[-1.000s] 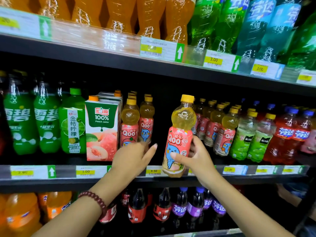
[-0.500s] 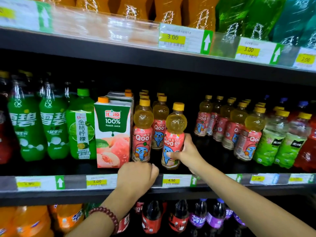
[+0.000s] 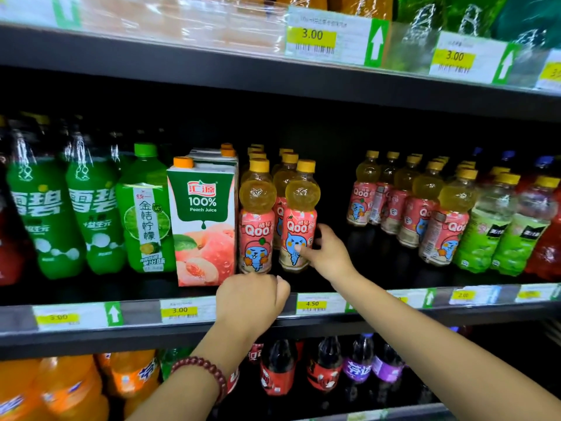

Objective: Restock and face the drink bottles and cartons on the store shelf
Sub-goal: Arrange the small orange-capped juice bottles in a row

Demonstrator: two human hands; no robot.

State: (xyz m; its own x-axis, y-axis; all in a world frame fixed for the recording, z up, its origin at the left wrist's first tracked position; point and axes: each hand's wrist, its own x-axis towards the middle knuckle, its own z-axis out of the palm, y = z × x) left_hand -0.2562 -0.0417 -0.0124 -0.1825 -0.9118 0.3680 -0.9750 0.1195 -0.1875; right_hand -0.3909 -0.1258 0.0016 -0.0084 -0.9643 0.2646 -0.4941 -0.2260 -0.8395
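- The middle shelf [image 3: 364, 317] is running dark right across the view, its front rail carrying price tags, with another shelf above and one below.
- Big green Sprite bottles [image 3: 60, 214] are standing at the left of that shelf, then a green kumquat-lemon bottle [image 3: 145, 214], then the peach juice carton [image 3: 202, 226] facing square to the front.
- A block of Qoo bottles [image 3: 425, 214] is sitting well to the right, and a bare gap in the shelf is showing between it and the short Qoo rows beside the carton.
- The right hand [image 3: 326, 253] is doing the work: its fingers are curled round the peach Qoo bottle [image 3: 299, 229], thumb on the label, and the bottle is standing upright on the shelf just beside its front neighbour [image 3: 256, 232].
- The left hand [image 3: 252, 299] is resting as a loose fist on the shelf's front rail, clamped on nothing that I can see.
- By my reading, this is the facing step: the bottle is placed, its label is looking forward, and it is being nudged into line.
- Next move, I'd judge: let go without tipping it, then start filling that gap from the right-hand block.
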